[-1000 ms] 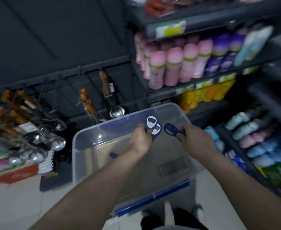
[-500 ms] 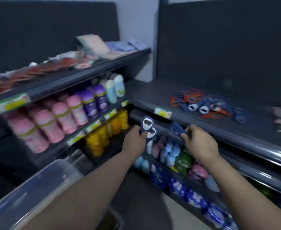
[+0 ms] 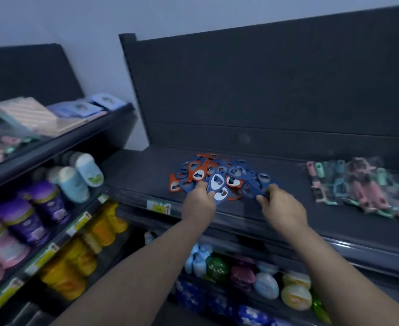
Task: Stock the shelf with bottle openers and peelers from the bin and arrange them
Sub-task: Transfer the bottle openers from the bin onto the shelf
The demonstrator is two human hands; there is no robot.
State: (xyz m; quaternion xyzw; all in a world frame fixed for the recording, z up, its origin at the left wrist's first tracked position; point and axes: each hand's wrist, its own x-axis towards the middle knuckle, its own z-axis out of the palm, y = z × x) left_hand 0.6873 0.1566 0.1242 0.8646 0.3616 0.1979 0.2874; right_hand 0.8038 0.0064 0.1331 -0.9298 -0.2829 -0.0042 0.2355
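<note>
1. Bottle openers [image 3: 219,171], heaped mid-frame: blue and orange bodies look like matt plastic, with pale insets that shine like metal.
2. Two blue openers [image 3: 218,187] pinched by the left hand [image 3: 199,205]: same smooth plastic, bright insets.
3. Blue opener [image 3: 253,192] in the right hand [image 3: 283,210]: matt plastic.
4. Shelf [image 3: 146,177]: dark, matt, smooth, like painted metal.
5. Peelers [image 3: 358,184], right: pastel plastic under glossy clear wrap.
6. Bottles [image 3: 45,203], lower left: glossy plastic.
7. Price label [image 3: 158,206] on the shelf edge: looks like paper.
</note>
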